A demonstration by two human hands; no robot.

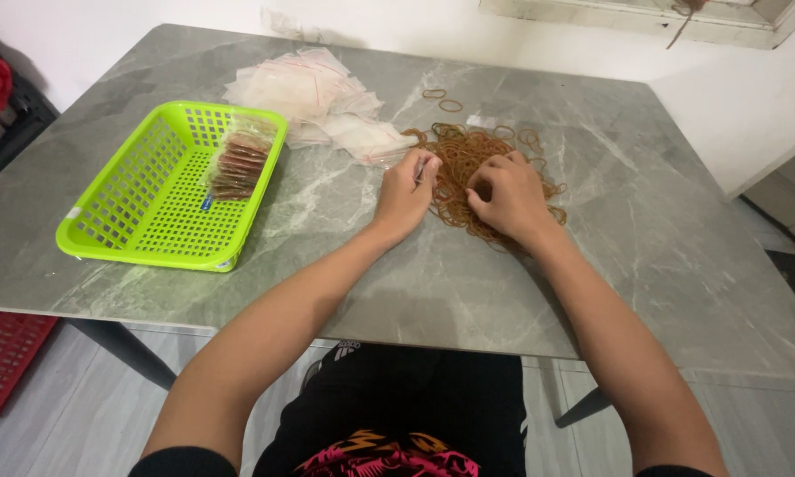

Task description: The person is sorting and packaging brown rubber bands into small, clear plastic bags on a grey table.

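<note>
Rubber bands [468,168] lie in a big brown heap on the grey stone table [645,265], a bit past the middle and toward the far side. Both hands are right at this heap. The left hand [404,196] sits at the heap's left edge. Its fingers are curled in, and the thumb and first finger pinch something thin. It looks like a few bands, but it is too small to be sure. The right hand [510,196] rests on top of the heap with its fingers bent down into the bands. I cannot tell if it is holding any or just pressing on them.

Two loose bands [442,99] lie alone on the table, just behind the heap. To the left of the heap, touching its edge, is a messy pile of small clear bags [314,93] with red strips at the top. Farther left sits a bright green basket [124,212] with holes in its sides. Inside it, against the right wall, leans a stack of filled bags [238,161] with brown bands in them. A red crate [0,358] stands on the floor under the left corner of the table.
</note>
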